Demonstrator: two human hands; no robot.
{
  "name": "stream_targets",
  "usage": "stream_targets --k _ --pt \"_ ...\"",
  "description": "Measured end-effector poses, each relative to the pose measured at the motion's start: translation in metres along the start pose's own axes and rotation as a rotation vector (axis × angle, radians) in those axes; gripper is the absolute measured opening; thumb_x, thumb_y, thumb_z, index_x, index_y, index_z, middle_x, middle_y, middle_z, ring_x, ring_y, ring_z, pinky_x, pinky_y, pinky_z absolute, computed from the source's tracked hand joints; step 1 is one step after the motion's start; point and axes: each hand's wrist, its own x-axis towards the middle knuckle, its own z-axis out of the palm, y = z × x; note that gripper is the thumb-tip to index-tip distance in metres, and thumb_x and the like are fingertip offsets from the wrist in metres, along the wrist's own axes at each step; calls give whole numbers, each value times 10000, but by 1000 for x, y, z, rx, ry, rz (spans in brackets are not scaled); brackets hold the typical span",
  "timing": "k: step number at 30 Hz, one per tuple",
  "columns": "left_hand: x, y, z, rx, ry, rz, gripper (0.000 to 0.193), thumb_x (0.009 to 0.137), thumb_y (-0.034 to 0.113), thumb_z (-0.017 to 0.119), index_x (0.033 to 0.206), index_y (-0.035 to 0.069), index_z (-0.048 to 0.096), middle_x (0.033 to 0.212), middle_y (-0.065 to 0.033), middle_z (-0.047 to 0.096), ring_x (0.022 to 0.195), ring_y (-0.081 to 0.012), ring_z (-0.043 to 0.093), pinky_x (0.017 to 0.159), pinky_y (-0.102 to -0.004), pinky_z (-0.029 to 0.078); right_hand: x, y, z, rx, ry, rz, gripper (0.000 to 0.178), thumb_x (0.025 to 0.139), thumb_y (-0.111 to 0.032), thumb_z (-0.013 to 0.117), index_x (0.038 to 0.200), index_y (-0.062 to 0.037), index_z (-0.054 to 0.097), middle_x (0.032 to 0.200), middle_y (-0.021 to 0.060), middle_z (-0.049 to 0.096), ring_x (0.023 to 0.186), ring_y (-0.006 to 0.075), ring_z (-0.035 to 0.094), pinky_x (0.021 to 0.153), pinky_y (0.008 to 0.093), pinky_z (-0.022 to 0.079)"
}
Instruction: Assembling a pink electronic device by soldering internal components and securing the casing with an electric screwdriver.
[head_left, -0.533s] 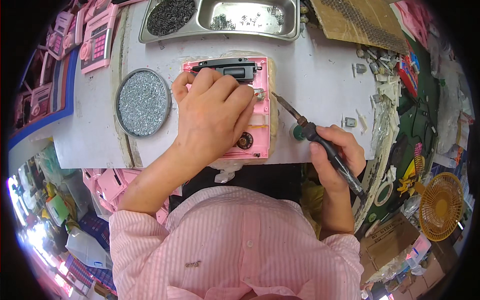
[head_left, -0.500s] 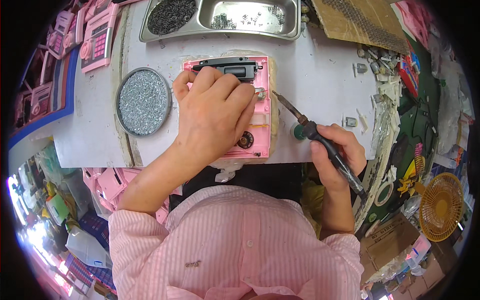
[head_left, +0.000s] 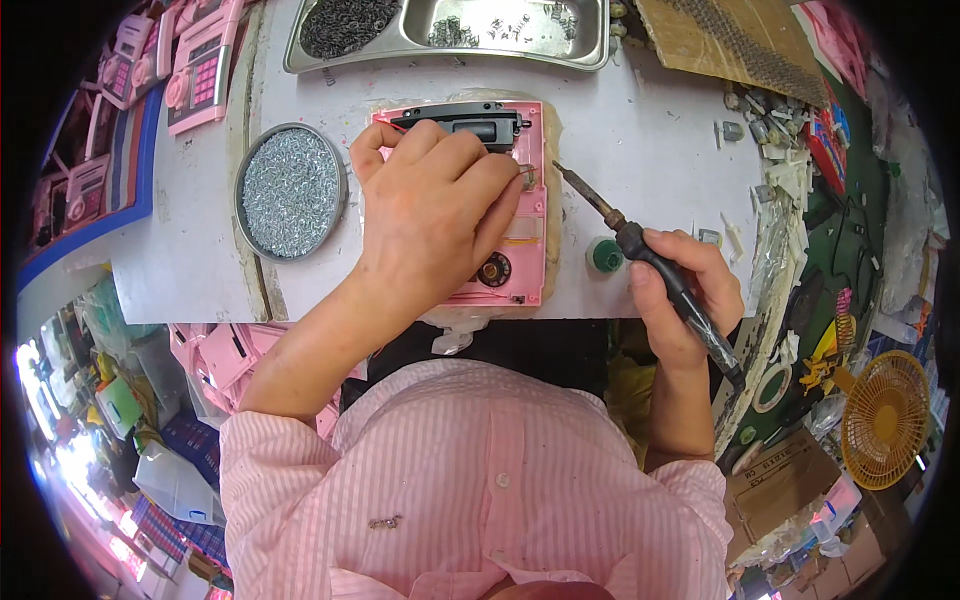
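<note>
An opened pink plastic casing (head_left: 532, 270) lies on a pale pad at the middle of the bench. It holds a black compartment part (head_left: 478, 130) along its far side and a round black part (head_left: 494, 268) near its front. My left hand (head_left: 430, 200) rests across the casing and hides much of its inside. Its thumb and index finger are pinched on a thin wire (head_left: 526, 172) at the casing's right side. In my right hand (head_left: 690, 295) is a soldering iron (head_left: 655, 262), its tip pointing far-left, just off the casing's right edge and apart from it.
Left of the casing stands a round dish (head_left: 292, 192) of small silver pieces. A metal tray (head_left: 445, 62) with springs sits behind. A small green pot (head_left: 604, 254) stands near the iron. Cardboard (head_left: 730, 40) and small motors line the right; pink units (head_left: 200, 80) lie far left.
The soldering iron has shifted slightly away and to the right, showing more of the green pot. My left hand keeps its pinch over the casing. The whole view has shifted a little.
</note>
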Motion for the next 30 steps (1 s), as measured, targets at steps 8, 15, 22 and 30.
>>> stream_targets --k 8,15,22,30 --pt "11 12 -5 68 -134 -56 80 789 156 726 818 139 654 827 -10 520 818 -216 550 853 -439 333 2 -1 3 -3 -29 32 261 811 -4 789 1053 32 699 773 61 667 607 80 548 534 212 385" --pt "17 16 -9 143 -260 -80 86 796 159 724 852 126 668 858 -27 544 864 -232 574 891 -476 358 2 0 3 -3 -35 25 269 807 -8 797 1053 32 697 765 59 663 607 87 555 534 219 386" --pt "23 16 -12 187 -335 -48 71 821 151 702 877 112 681 856 -44 560 875 -246 598 890 -468 378 4 -1 3 -11 -47 17 277 793 4 800 1048 31 696 751 65 662 605 102 567 537 228 397" --pt "28 16 -13 186 -345 -27 49 821 133 689 850 102 665 830 -50 557 851 -248 609 860 -461 385 7 0 5 -19 -52 -16 294 747 40 792 1026 25 700 703 76 638 568 126 555 521 244 397"
